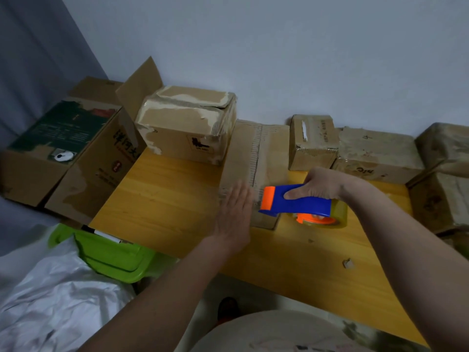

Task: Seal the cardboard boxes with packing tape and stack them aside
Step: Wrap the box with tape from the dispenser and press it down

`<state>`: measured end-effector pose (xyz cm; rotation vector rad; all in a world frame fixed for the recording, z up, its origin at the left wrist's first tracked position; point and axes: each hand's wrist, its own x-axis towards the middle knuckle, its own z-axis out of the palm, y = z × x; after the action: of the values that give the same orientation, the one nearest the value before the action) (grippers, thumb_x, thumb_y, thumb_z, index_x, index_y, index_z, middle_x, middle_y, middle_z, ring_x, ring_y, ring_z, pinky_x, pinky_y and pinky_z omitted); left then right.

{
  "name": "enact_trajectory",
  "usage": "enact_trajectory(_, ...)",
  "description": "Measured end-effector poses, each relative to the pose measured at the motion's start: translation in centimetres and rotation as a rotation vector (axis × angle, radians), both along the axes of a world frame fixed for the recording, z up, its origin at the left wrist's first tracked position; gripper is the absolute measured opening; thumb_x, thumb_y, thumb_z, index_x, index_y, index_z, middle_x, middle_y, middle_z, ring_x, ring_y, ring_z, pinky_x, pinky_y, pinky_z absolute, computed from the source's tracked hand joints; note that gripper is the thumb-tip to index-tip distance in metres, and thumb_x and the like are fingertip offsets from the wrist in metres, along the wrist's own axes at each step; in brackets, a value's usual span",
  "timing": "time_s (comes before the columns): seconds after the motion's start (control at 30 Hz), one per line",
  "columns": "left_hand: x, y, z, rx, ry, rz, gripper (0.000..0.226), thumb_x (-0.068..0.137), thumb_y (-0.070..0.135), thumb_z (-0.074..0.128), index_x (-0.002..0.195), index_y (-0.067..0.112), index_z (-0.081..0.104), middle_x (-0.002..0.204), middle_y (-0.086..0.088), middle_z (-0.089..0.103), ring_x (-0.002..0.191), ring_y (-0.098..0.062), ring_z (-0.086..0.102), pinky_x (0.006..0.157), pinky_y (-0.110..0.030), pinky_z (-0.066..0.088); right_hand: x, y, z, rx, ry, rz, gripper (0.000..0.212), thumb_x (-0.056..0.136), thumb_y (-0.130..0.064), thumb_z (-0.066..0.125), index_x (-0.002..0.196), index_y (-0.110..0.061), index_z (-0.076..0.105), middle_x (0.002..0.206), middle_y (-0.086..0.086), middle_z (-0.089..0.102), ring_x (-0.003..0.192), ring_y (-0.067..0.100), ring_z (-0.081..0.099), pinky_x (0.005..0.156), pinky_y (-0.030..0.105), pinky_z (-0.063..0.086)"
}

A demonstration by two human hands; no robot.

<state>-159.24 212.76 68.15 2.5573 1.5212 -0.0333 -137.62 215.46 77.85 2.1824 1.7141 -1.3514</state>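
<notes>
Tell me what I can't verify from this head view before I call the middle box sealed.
- Tape on the box: the near seam is hidden by the left hand and the tape dispenser.
- Dispenser blade: faces down, out of sight.
- Right hand fingertips: wrapped behind the handle.
- Right-hand boxes: cut off by the frame edge.
- Printed labels: too small to read.

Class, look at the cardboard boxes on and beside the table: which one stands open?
The big printed box at far left beside the table: one flap stands raised, while the others are closed.
</notes>
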Motion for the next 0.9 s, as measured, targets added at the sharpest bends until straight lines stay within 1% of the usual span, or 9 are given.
enact_trajectory(0.07, 0.4, -0.2, -0.3, -0.034, -0.024, -0.072, 0.090, 0.085, 0.000, 0.045, 0.152, 0.010, -0.014, 0.161, -0.008, -0.019, 0.146, -0.020, -0.022, 0.117, -0.035, -0.016, 0.1, 0.1, -0.1, -0.004, 0.001, 0.003, 0.045, 0.075, -0.052, 0.071, 0.087, -0.009, 0.061, 0.083, 0.009, 0.069, 0.077, 0.023, 0.066, 0.067, 0.030, 0.051)
enact_trajectory(0.23, 0.4, -0.2, -0.8, -0.052, 0.012, -0.071, 0.093, 0.085, 0.004, 0.049, 0.152, 0.012, -0.015, 0.161, -0.006, -0.020, 0.146, -0.018, -0.023, 0.114, -0.034, -0.019, 0.3, 0.1, -0.4, -0.024, 0.017, 0.011, 0.046, 0.076, -0.050, 0.071, 0.093, -0.009, 0.062, 0.088, 0.010, 0.070, 0.080, 0.023, 0.066, 0.069, 0.030, 0.052)
enact_trajectory(0.3, 0.5, -0.2, -0.8, -0.055, 0.030, -0.067, 0.093, 0.086, 0.006, 0.050, 0.152, 0.011, -0.015, 0.161, -0.006, -0.020, 0.146, -0.019, -0.023, 0.115, -0.034, -0.019, 0.4, 0.2, -0.5, -0.039, 0.027, 0.013, 0.046, 0.077, -0.050, 0.071, 0.095, -0.008, 0.062, 0.090, 0.011, 0.070, 0.081, 0.023, 0.067, 0.070, 0.031, 0.052)
enact_trajectory(0.37, 0.5, -0.3, -0.7, -0.047, 0.056, -0.064, 0.093, 0.087, 0.009, 0.051, 0.152, 0.010, -0.016, 0.160, -0.007, -0.020, 0.146, -0.020, -0.024, 0.115, -0.035, -0.019, 0.5, 0.2, -0.5, -0.055, 0.039, 0.013, 0.044, 0.079, -0.049, 0.070, 0.095, -0.009, 0.062, 0.089, 0.009, 0.070, 0.078, 0.021, 0.066, 0.066, 0.028, 0.052)
enact_trajectory(0.53, 0.7, -0.4, -0.8, -0.030, 0.136, -0.067, 0.091, 0.090, 0.014, 0.048, 0.150, 0.007, -0.019, 0.159, -0.012, -0.023, 0.146, -0.024, -0.024, 0.120, -0.040, -0.013, 0.6, -0.5, -0.9, -0.029, 0.033, -0.036, 0.053, 0.078, -0.061, 0.063, 0.094, -0.010, 0.062, 0.087, 0.008, 0.070, 0.074, 0.018, 0.065, 0.062, 0.025, 0.049)
enact_trajectory(0.63, 0.7, -0.3, -1.1, -0.025, 0.161, -0.071, 0.091, 0.089, 0.015, 0.047, 0.149, 0.006, -0.021, 0.159, -0.013, -0.024, 0.145, -0.026, -0.026, 0.120, -0.042, -0.012, 0.8, -0.8, -1.2, -0.022, 0.050, -0.047, 0.051, 0.078, -0.058, 0.065, 0.096, -0.010, 0.063, 0.085, 0.007, 0.070, 0.074, 0.018, 0.066, 0.060, 0.024, 0.049)
enact_trajectory(0.7, 0.6, -0.3, -1.2, -0.022, 0.178, -0.085, 0.090, 0.090, 0.015, 0.046, 0.149, 0.005, -0.022, 0.158, -0.014, -0.024, 0.145, -0.026, -0.026, 0.120, -0.043, -0.011, 1.1, -0.9, -1.3, -0.018, 0.066, -0.049, 0.051, 0.077, -0.056, 0.067, 0.097, -0.010, 0.063, 0.086, 0.007, 0.071, 0.076, 0.020, 0.067, 0.062, 0.025, 0.051)
enact_trajectory(0.77, 0.6, -0.3, -1.2, -0.026, 0.178, -0.086, 0.090, 0.090, 0.015, 0.045, 0.149, 0.005, -0.021, 0.158, -0.014, -0.025, 0.145, -0.026, -0.027, 0.120, -0.041, -0.013, 1.9, -1.0, -1.1, -0.019, 0.063, -0.044, 0.050, 0.076, -0.055, 0.068, 0.096, -0.009, 0.064, 0.085, 0.008, 0.071, 0.076, 0.020, 0.068, 0.064, 0.027, 0.052)
enact_trajectory(0.9, 0.7, -0.4, -1.2, -0.026, 0.160, -0.073, 0.092, 0.089, 0.014, 0.046, 0.149, 0.006, -0.022, 0.158, -0.013, -0.026, 0.144, -0.025, -0.027, 0.118, -0.039, -0.016, 3.8, -1.7, -0.4, -0.039, 0.056, -0.050, 0.044, 0.076, -0.053, 0.069, 0.087, -0.011, 0.065, 0.077, 0.004, 0.071, 0.070, 0.017, 0.067, 0.063, 0.026, 0.051)
